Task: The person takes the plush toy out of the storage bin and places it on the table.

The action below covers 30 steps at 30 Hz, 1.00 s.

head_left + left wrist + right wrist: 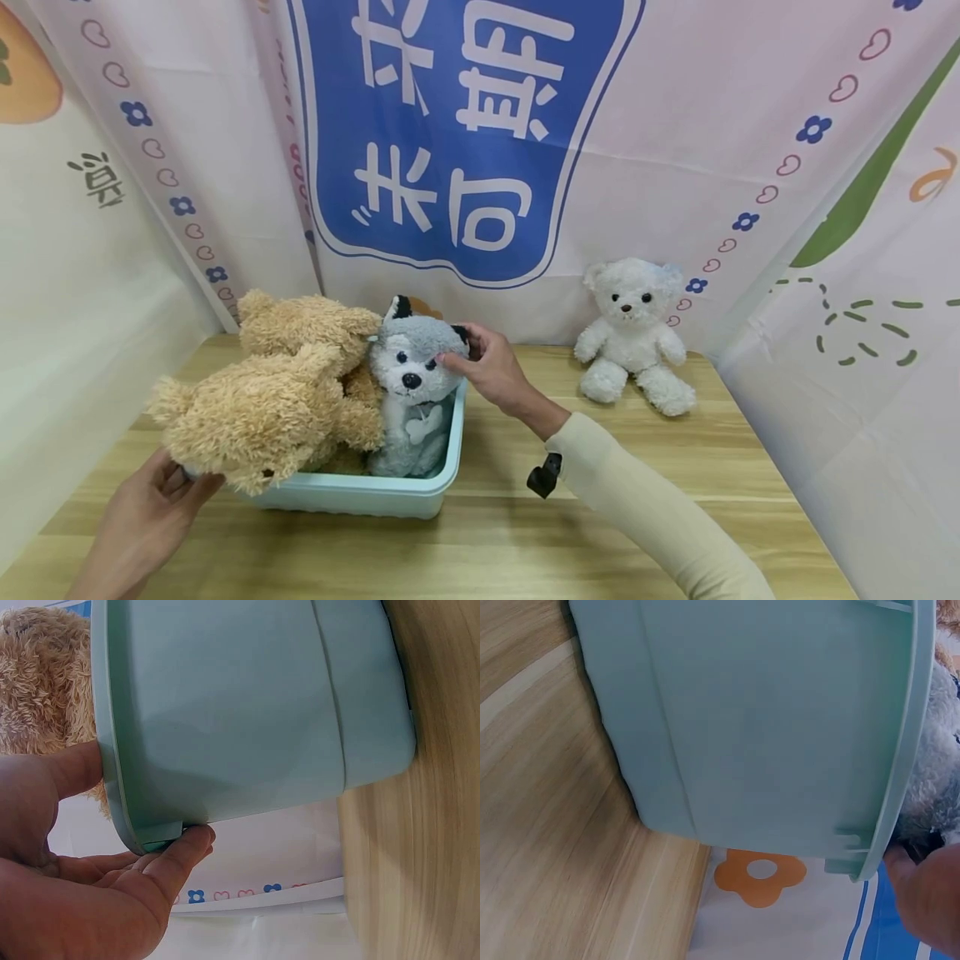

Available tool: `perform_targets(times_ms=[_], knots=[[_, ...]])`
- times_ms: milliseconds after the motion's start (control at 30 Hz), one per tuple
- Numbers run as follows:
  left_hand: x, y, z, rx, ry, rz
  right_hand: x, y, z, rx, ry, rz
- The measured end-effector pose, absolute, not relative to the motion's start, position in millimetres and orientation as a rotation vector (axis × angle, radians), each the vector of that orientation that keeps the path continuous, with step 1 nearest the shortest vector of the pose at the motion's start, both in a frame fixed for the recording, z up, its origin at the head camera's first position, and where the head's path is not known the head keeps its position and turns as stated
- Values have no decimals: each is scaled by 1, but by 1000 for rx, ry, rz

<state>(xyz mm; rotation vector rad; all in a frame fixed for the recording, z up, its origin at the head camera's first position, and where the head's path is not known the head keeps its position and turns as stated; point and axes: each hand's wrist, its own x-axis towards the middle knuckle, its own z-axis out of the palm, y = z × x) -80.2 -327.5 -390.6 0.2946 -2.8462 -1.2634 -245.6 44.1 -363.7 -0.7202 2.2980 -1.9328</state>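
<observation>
A light teal plastic bin stands on the table, filled with plush toys. With thumb above and fingers beneath, my left hand grips the bin's rim at its near left corner, as the left wrist view also shows. At the bin's right end sits a grey and white husky plush, upright and facing me, a bone shape on its chest. My right hand holds the husky's head by its black ear, thumb beside the eye. A shaggy tan plush lies over the bin's left front, partly covering it.
Behind it in the bin is another tan plush, with darker brown fur showing between it and the husky. A white teddy bear sits at the back right of the wooden table. Printed cloth hangs around the table.
</observation>
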Motion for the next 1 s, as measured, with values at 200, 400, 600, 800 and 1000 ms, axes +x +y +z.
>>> perform_targets(times_ms=[200, 400, 600, 800, 1000], knots=[[-81, -327, -392, 272, -2836, -1248, -245, 43, -363, -686, 2286, -1960], [-81, -328, -394, 266, -2831, -1238, -242, 40, -358, -656, 2252, -1991], [-81, -328, -393, 282, -2842, -1232, -238, 37, -354, -636, 2204, -2039], [-81, -327, -392, 285, -2845, -1236, -239, 36, -352, -629, 2208, -2046], [-79, -326, -392, 259, -2828, -1189, -242, 37, -349, -663, 2193, -2081]])
